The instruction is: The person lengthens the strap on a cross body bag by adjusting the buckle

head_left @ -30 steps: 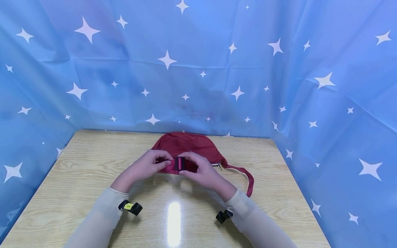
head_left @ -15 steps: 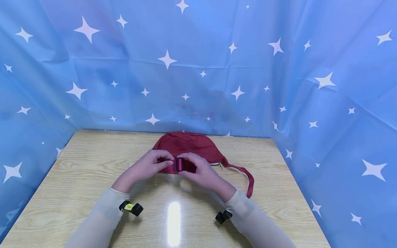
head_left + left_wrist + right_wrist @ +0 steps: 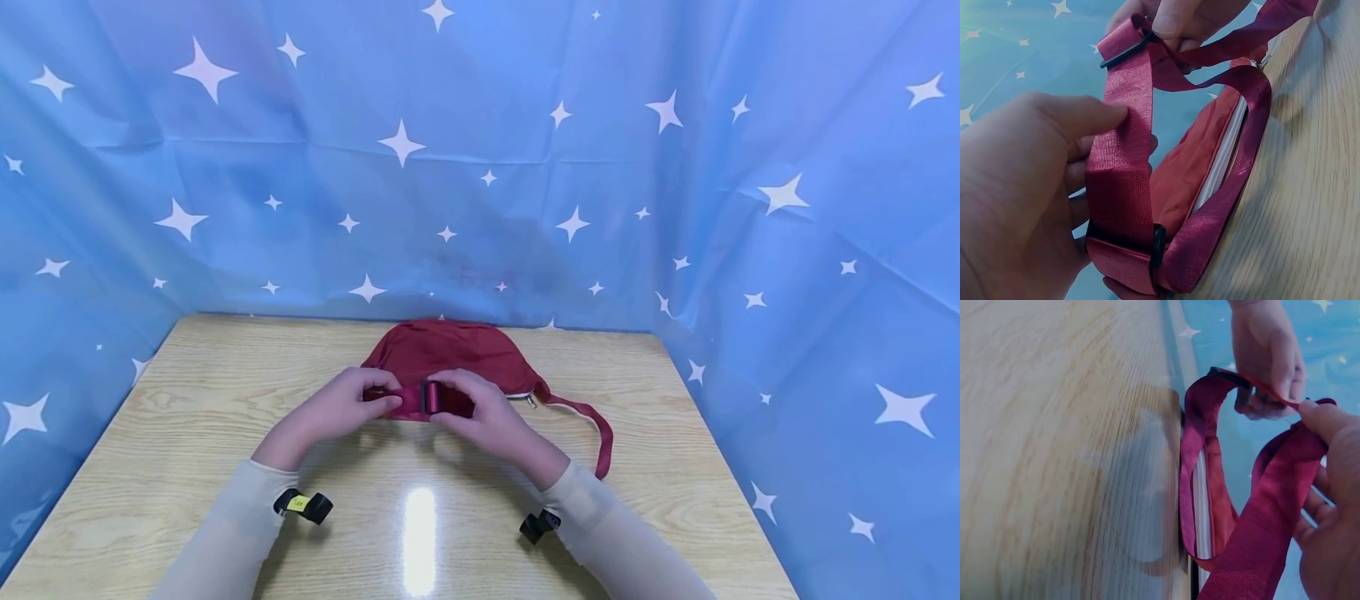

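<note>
A dark red waist bag [image 3: 453, 350] lies on the table in the head view, its zip edge toward me. My left hand [image 3: 341, 408] pinches the bag's red strap [image 3: 1125, 137] between thumb and fingers. At the strap's upper part in the left wrist view is a black slider buckle [image 3: 1127, 51], with my right hand [image 3: 480, 408] pinching the webbing right beside it. Another black buckle [image 3: 1159, 247] sits lower on the strap, close to the left hand's lower fingers. In the right wrist view, the right thumb presses the strap and a wide length of webbing [image 3: 1266, 512] hangs below.
The wooden table [image 3: 645, 533] carries the bag near its far edge. A loose strap loop [image 3: 600, 433] curves from the bag's right end. A blue star-patterned curtain [image 3: 480, 100] stands behind and at both sides. Each wrist wears a black camera [image 3: 306, 504].
My left hand has slid left along the strap, away from the slider buckle, baring more webbing between the hands. The right hand stays nearly in place; the buckle has turned slightly.
</note>
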{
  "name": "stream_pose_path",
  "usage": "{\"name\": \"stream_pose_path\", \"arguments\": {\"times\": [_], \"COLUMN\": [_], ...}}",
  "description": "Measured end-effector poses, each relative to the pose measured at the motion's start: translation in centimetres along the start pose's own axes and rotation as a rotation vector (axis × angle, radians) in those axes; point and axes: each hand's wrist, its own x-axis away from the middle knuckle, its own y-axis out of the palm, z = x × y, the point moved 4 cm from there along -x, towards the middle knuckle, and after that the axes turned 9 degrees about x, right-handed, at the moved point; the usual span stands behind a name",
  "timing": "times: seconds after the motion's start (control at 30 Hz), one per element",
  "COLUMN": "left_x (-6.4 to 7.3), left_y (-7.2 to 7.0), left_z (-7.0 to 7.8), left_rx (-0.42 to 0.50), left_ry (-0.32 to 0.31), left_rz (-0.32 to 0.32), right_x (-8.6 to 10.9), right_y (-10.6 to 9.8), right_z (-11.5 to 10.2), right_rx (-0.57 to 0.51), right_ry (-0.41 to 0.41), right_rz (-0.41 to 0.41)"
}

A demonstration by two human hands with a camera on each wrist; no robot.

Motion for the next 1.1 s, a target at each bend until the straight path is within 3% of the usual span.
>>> {"name": "stream_pose_path", "arguments": {"times": [0.5, 0.77, 0.9, 1.1], "left_x": [-0.3, 0.4, 0.6, 0.3], "left_y": [0.3, -0.5, -1.0, -0.9], "left_z": [1.1, -0.1, -0.5, 0.0], "left_rx": [0.034, -0.031, -0.083, -0.061], "left_ry": [0.071, 0.033, 0.067, 0.086], "left_rz": [-0.017, 0.005, 0.014, -0.005], "right_x": [-0.4, -0.4, -0.3, -0.2], "right_y": [0.3, 0.5, 0.5, 0.4], "right_z": [-0.2, -0.1, -0.2, -0.2], "right_rx": [-0.014, -0.009, -0.011, -0.012], "right_ry": [0.037, 0.04, 0.031, 0.024], "right_rz": [-0.039, -0.035, -0.025, -0.012]}}
